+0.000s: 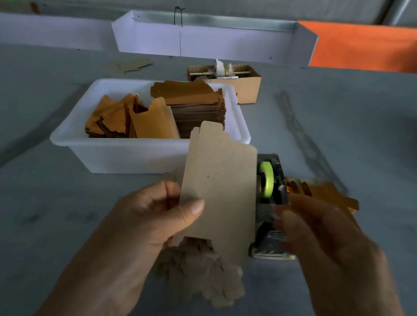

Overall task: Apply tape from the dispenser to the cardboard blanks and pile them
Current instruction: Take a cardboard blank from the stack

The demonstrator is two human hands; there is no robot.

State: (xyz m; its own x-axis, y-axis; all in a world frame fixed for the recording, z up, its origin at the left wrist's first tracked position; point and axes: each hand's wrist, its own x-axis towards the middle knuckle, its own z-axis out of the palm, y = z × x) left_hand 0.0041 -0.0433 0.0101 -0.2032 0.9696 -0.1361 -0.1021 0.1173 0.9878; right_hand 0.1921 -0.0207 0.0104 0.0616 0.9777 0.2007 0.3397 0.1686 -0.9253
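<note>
far left: grey desk (16, 209), which carries everything. left of centre: white tub (109, 154) holding the supply of orange-faced cardboard blanks, a loose heap (111, 120) at its left end and a neat stack (196, 106) at its right, set within easy reach. behind the tub, a small brown carton (248, 87) holds a second roll of tape on a stick.

centre: left hand (145, 219), thumb pressed onto the near face of one cardboard blank (219, 195) and fingers curled behind it, pinching it upright with its plain brown side toward the wearer; this appears to present the right-hand edge to the dispenser. directly below, on the desk, a pile of brown blanks (200, 274) lies face down, judged to be the finished pile, placed so that the held piece can simply be dropped.

right of centre: tape dispenser (270, 208) with a yellow-green roll (266, 179), just beside the held blank's right edge. right hand (326, 236) reaches to the dispenser's near end, fingertips drawn together as if to pinch the tape end; the frame is blurred here, so whether tape is actually held cannot be told.

right: a few orange blanks (327, 194) lie on the desk just behind the dispenser. judged step: drawing tape for the held blank.
</note>
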